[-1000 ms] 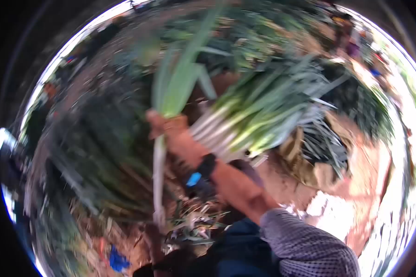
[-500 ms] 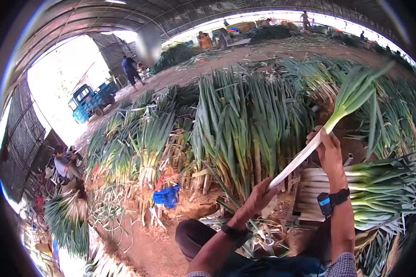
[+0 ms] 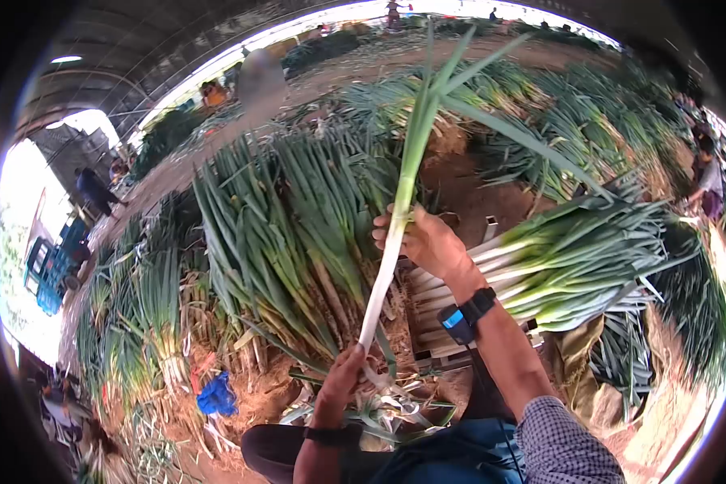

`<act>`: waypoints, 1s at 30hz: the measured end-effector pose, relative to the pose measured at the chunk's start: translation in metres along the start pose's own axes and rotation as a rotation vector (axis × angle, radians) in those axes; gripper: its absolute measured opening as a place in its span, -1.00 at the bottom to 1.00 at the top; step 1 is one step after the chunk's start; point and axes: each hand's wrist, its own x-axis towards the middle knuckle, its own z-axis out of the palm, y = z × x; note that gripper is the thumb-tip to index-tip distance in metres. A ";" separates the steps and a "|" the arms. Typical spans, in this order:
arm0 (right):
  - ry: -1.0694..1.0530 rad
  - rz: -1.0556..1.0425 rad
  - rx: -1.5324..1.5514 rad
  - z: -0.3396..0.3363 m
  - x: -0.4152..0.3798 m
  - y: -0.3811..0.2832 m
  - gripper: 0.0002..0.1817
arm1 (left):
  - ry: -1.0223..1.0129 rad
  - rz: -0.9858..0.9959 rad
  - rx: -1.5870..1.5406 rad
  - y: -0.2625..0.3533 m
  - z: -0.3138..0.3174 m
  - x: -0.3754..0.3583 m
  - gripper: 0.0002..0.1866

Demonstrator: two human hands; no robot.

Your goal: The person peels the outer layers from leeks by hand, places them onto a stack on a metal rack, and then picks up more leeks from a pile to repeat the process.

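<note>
At centre frame, 1 long leek (image 3: pixel 391 242) stands nearly upright, held at 2 places. Right hand (image 3: pixel 423 240): grip closed around the pale stalk at mid-height, just below the green leaves. Left hand (image 3: pixel 340 383): grip pinching the white root end, low and close to the body. Wrist items: 1 dark band with a blue tag (image 3: pixel 466 312) on the right wrist, 1 dark strap on the left.

Right of the hands: 1 stack of trimmed leeks (image 3: pixel 557 258) laid flat, white ends toward the person; what it rests on is hidden under the stalks. Behind the held leek: a row of leek bundles (image 3: pixel 290 218) standing on their roots on bare dirt ground (image 3: pixel 460 189). Lower left: 1 blue cloth (image 3: pixel 218 397) among loose husks.

No container can be made out. Far left: 1 blue vehicle (image 3: pixel 48 270), partly cut off by the lens edge. Distant figures along the rim are too small and blurred to itemise. The person's lap (image 3: pixel 452 460) is cropped at the bottom.
</note>
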 end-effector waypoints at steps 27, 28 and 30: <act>0.355 -0.196 0.218 -0.041 -0.002 0.047 -0.77 | 0.205 0.638 -0.240 0.101 0.043 0.078 -0.83; 0.381 -0.188 0.211 -0.041 -0.003 0.044 -0.78 | 0.151 0.581 -0.210 0.102 0.029 0.071 -0.79; 0.401 -0.181 0.218 -0.053 -0.002 0.045 -0.77 | 0.186 0.438 -0.076 0.103 0.005 0.051 -0.77</act>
